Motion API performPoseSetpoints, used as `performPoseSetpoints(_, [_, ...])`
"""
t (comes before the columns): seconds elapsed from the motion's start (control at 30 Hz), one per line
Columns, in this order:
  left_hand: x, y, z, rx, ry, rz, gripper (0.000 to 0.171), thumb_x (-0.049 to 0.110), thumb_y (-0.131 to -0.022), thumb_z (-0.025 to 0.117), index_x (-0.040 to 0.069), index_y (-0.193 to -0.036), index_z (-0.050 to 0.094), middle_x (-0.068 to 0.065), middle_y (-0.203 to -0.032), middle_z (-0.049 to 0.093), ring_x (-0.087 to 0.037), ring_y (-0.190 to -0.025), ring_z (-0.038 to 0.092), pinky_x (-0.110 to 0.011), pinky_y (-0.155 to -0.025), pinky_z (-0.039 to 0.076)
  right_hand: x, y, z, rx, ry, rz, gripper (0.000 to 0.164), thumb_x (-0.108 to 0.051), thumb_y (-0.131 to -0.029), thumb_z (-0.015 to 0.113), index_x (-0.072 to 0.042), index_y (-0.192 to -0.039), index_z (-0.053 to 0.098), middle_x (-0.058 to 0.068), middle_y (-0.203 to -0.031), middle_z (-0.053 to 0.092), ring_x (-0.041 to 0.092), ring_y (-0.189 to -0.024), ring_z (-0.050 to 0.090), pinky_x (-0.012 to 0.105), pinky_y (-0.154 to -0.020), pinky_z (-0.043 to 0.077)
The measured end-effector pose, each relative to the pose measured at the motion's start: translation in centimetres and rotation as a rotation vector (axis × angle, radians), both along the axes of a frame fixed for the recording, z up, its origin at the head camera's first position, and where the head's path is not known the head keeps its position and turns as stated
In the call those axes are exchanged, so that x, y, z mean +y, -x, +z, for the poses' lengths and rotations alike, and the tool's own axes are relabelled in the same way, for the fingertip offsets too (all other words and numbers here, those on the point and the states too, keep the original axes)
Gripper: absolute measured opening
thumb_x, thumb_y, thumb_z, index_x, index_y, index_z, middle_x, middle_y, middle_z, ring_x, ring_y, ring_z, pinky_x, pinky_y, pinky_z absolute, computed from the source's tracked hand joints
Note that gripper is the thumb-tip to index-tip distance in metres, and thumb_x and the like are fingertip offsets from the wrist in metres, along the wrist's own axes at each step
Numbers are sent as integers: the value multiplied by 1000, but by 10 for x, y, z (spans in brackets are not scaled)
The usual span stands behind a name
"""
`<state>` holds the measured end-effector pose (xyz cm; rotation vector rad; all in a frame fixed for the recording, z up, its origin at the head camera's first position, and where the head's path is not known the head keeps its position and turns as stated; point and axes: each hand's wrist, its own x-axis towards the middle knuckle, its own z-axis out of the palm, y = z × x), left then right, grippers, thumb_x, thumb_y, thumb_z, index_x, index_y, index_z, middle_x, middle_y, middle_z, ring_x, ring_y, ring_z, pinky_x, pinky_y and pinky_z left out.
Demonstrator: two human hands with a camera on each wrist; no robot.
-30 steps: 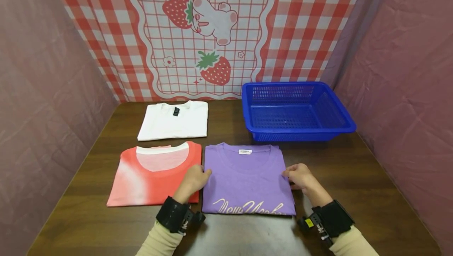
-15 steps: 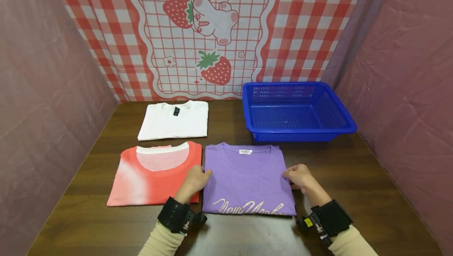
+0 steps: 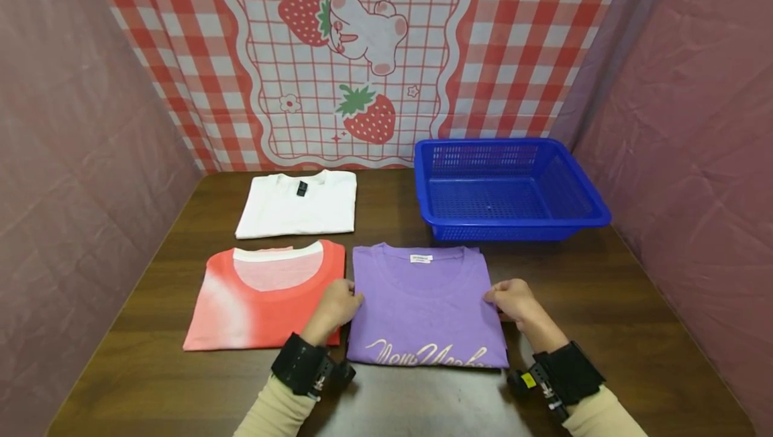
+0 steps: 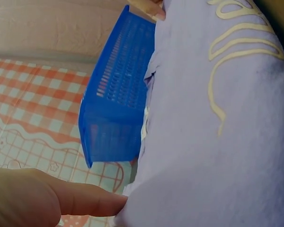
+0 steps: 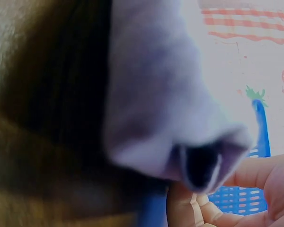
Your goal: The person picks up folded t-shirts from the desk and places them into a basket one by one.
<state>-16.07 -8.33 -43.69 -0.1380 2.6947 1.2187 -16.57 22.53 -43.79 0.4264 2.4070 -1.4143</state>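
A folded purple T-shirt [image 3: 423, 309] with cream lettering and a white neck label lies on the front middle of the table. My left hand [image 3: 335, 304] pinches its left edge, thumb on top; in the left wrist view the thumb [image 4: 92, 198] presses the cloth and the other fingers are hidden. At the opposite side edge, my right hand [image 3: 513, 301] pinches the fabric. Seen from the right wrist, curled fingers [image 5: 184, 208] grip beneath the shirt's folded edge [image 5: 151, 118], which is blurred.
Left of the purple shirt lies a folded red-and-white T-shirt [image 3: 272, 309], partly under my left forearm. Behind it is a folded white T-shirt [image 3: 296, 205]. A blue plastic basket [image 3: 513, 222] stands at the back right. A checked strawberry curtain [image 3: 362, 54] closes the back of the wooden table [image 3: 139, 356].
The purple T-shirt has shifted very slightly to the right between my hands, which keep their hold on its side edges. The other shirts and the basket stay where they were.
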Motion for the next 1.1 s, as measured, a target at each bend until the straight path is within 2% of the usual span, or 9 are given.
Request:
performPoseSetpoints(0.1, [2, -1, 1, 23, -3, -36, 12, 4, -83, 59, -2, -72, 57, -3, -66, 43, -16, -64, 44, -21, -54, 35, 2, -2, 2, 14, -6, 1, 21, -5, -84, 57, 13, -94, 59, 1, -75, 45, 13, -70, 48, 24, -59, 49])
performPoseSetpoints(0.17, [3, -2, 1, 21, -11, -48, 16, 4, -82, 60, 0, -68, 54, -2, -64, 40, -16, -64, 43, -21, -54, 34, 4, -2, 3, 16, -5, 1, 19, -5, -83, 57, 12, -92, 59, 1, -74, 45, 12, -69, 48, 24, -58, 50])
performPoseSetpoints(0.3, [4, -1, -1, -14, -31, -40, 12, 6, -83, 62, -6, -78, 62, -9, -72, 52, -18, -68, 49, -22, -56, 37, 8, -1, 2, -10, -1, 21, 19, -7, -84, 55, 11, -92, 58, 1, -76, 44, 12, -70, 49, 26, -60, 52])
performPoseSetpoints(0.4, [3, 2, -2, -45, -42, -33, 19, 7, -84, 61, -11, -92, 65, -14, -81, 59, -19, -71, 52, -22, -57, 40, 10, 2, 0, -44, 12, 28, 23, -8, -86, 55, 12, -96, 57, 4, -80, 45, 14, -73, 50, 29, -64, 54])
performPoseSetpoints(0.67, [4, 19, -5, -135, -187, -8, 27, 5, -84, 58, -14, -103, 62, -8, -80, 53, -16, -65, 50, -23, -54, 43, 13, 12, -1, -74, 60, 33, 31, -9, -86, 56, 15, -105, 53, 6, -85, 48, 15, -75, 54, 35, -71, 57])
performPoseSetpoints(0.8, [4, 29, -6, -179, -221, 16, 35, 8, -86, 59, -15, -112, 60, -15, -93, 61, -18, -77, 56, -30, -65, 54, 15, 17, 1, -90, 91, 36, 28, -9, -85, 57, 12, -103, 53, 1, -76, 49, 12, -70, 55, 30, -67, 55])
performPoseSetpoints(0.9, [4, 36, -7, -215, -230, 29, 38, 9, -86, 60, -15, -116, 59, -22, -107, 65, -20, -83, 60, -35, -74, 57, 17, 21, 1, -112, 124, 37, 33, -8, -85, 58, 13, -109, 52, 0, -76, 53, 11, -71, 57, 29, -67, 55])
performPoseSetpoints(1.0, [4, 43, -8, -238, -221, 44, 38, 10, -85, 61, -15, -115, 59, -18, -101, 64, -20, -80, 58, -32, -70, 54, 19, 25, 2, -129, 146, 45, 38, -8, -85, 60, 14, -115, 50, 1, -80, 58, 10, -73, 59, 28, -68, 55])
performPoseSetpoints(1.1, [6, 47, -9, -254, -220, 57, 38, 12, -83, 63, -13, -112, 59, -9, -86, 54, -18, -72, 51, -25, -60, 44, 19, 29, 2, -140, 147, 45, 38, -8, -84, 61, 13, -114, 51, 1, -80, 60, 10, -74, 59, 28, -68, 55])
